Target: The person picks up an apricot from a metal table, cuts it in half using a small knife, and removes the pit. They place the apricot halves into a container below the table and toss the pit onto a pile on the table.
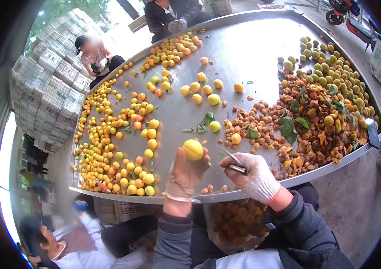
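Apricot gripped by left hand | right hand clenched on knife | above steel table

Single view, head-worn, fisheye with a dark round border. Faces forward and down across the table. Left hand and right hand are close under the lens at 6 o'clock. Table's far rim at 12 o'clock; floor at 4 o'clock.
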Demonstrator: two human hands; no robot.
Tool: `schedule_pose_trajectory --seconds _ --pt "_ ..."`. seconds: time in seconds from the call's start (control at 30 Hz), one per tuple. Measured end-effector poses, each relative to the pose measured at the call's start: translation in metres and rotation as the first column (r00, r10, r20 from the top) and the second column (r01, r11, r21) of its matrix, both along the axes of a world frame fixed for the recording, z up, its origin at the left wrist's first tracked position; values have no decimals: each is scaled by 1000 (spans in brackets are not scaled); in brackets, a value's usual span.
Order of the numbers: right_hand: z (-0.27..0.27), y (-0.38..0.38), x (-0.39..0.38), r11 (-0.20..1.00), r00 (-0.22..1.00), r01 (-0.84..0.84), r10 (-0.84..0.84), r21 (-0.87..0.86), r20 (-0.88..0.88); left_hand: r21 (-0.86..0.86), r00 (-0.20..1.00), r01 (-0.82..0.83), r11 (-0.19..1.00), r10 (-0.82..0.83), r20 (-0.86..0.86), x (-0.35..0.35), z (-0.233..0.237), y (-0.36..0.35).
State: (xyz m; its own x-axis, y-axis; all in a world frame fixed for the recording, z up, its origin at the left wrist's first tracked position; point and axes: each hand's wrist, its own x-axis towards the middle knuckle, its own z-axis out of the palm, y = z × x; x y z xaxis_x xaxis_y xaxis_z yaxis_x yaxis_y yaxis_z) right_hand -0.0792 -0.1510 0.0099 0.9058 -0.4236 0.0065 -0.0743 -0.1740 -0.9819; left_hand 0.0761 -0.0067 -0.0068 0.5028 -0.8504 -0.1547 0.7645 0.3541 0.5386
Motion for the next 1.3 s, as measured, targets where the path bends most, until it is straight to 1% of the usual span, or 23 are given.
schedule_pose_trajectory --seconds 0.03,0.07,0.13,0.17,0.2,0.27,0.3,0.37,0.5,0.57,0.7,0.77,0.9,0.97,1.0,1.03,1.07,1.1,1.13,1.17,1.2,1.27,1.3 --pt "-6 4 0 999 996 -25 28 -43 80 -40 999 26 999 -27 -17 -4 -10 1" --pt "-4 5 -1 999 997 -16 20 -48 81 -45 999 35 998 -35 -17 -10 -17 3" --pt "1 9 0 992 997 -69 70 -110 10 125 969 -108 986 77 233 -25 -19 -2" --pt "-5 11 0 986 998 -46 54 -161 43 178 946 -197 964 139 294 -33 -20 -6" --pt "-4 10 0 985 998 -43 49 -167 34 174 949 -190 966 136 285 -36 -18 -10" --pt "-4 10 2 983 1000 -22 22 -183 -3 255 903 -242 936 121 413 -40 -16 -12" --pt "-4 10 2 983 1000 -27 26 -182 -8 257 904 -244 935 124 409 -40 -14 -11" --pt "-6 7 5 971 1000 -26 29 -236 10 263 906 -216 940 93 412 -38 -9 -10" --pt "-2 10 7 971 999 -36 37 -237 -2 249 894 -244 937 118 432 -39 -6 -8" --pt "-1 11 8 969 999 -38 41 -246 7 233 919 -243 942 147 365 -43 -2 -10" --pt "-7 13 8 962 999 -33 28 -270 -22 257 920 -240 936 136 367 -43 -2 -7" --pt "-11 14 8 960 999 -37 36 -278 -10 299 834 -326 897 123 538 -46 7 -5" --pt "-15 11 11 961 998 -64 56 -268 -37 349 810 -367 862 112 575 -53 18 -6" --pt "-18 10 13 955 993 -84 55 -284 -108 382 716 -407 830 30 698 -56 16 -6" --pt "-18 10 13 955 992 -85 55 -285 -111 382 717 -406 830 31 696 -56 14 -5" --pt "-17 9 14 945 994 -83 55 -316 -97 309 542 -485 818 4 840 -55 12 -5" --pt "-17 9 14 935 995 -82 56 -346 -83 220 337 -546 808 -27 941 -55 12 -4" --pt "-18 10 15 933 995 -85 59 -349 -84 217 338 -549 807 -23 941 -55 12 -5" --pt "-21 12 15 932 998 -49 34 -359 -47 278 573 -461 843 44 818 -56 14 -6" --pt "-21 13 16 930 1000 -12 10 -368 -8 306 768 -359 881 93 633 -56 16 -7" --pt "-19 13 16 928 1000 -16 14 -373 -7 301 767 -364 882 100 634 -55 17 -6" --pt "-15 15 15 928 998 -11 -16 -372 -68 421 799 -293 858 -22 601 -54 16 -4" --pt "-14 16 15 928 997 -12 -15 -373 -70 421 801 -292 859 -21 599 -53 13 -4"
